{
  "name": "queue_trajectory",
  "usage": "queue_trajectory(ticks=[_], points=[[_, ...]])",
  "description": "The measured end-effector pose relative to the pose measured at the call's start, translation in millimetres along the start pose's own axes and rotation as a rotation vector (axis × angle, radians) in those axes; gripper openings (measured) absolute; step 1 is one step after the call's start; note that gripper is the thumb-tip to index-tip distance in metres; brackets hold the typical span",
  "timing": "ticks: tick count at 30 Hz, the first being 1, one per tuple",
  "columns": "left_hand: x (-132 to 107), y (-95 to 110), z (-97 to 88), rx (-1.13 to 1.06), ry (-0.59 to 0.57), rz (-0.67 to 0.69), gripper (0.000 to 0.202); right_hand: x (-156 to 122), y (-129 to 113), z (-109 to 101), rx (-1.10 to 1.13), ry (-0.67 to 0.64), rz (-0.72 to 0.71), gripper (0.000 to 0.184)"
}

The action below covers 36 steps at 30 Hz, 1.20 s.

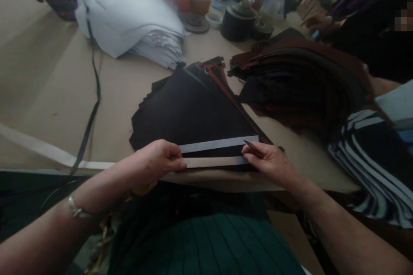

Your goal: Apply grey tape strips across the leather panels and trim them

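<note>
A stack of black sheets lies fanned on the table in front of me. Along its near edge run a grey strip and a paler strip below it. My left hand is closed, pinching the left end of the paler strip and the sheet edge. My right hand is closed at the right end of the strips and holds a thin dark pointed tool against the sheet.
A pile of dark brown pieces lies to the right, striped pieces beyond it. A stack of white sheets sits at the back left, with a black strap trailing down. Pots and containers stand behind. Another person's hand is at the back right.
</note>
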<state>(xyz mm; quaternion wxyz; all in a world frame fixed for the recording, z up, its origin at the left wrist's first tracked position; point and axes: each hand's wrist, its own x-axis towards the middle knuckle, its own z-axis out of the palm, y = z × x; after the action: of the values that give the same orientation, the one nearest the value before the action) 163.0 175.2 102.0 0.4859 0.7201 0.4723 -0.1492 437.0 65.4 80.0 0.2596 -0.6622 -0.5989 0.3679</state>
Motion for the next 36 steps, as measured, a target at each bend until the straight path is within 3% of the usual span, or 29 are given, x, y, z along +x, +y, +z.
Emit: queue_trajectory(ticks=[6,13,17,23,31,36], points=[[-21.1,-10.8,-33.8,0.062,0.041,0.009,0.022,-0.6,5.7,0.7,-0.005,0.034,0.108,0.02],[-47.0,-70.2,-47.9,-0.008,0.015,-0.09,0.022,0.2,5.9,4.4,0.002,0.062,0.168,0.023],[-60.1,-97.7,-49.5,-0.002,0.094,-0.192,0.022,0.1,3.9,4.2,-0.031,0.082,0.177,0.024],[-83.8,-114.3,-60.6,-0.01,0.165,-0.206,0.025,1.2,1.0,4.6,-0.047,0.107,0.155,0.023],[-99.7,-150.7,-84.5,0.2,0.298,-0.352,0.028,2.1,-3.3,6.3,-0.035,0.127,0.185,0.021],[-115.2,-168.1,-96.6,0.0,0.43,-0.404,0.027,1.9,-2.3,7.3,-0.025,0.139,0.206,0.025]])
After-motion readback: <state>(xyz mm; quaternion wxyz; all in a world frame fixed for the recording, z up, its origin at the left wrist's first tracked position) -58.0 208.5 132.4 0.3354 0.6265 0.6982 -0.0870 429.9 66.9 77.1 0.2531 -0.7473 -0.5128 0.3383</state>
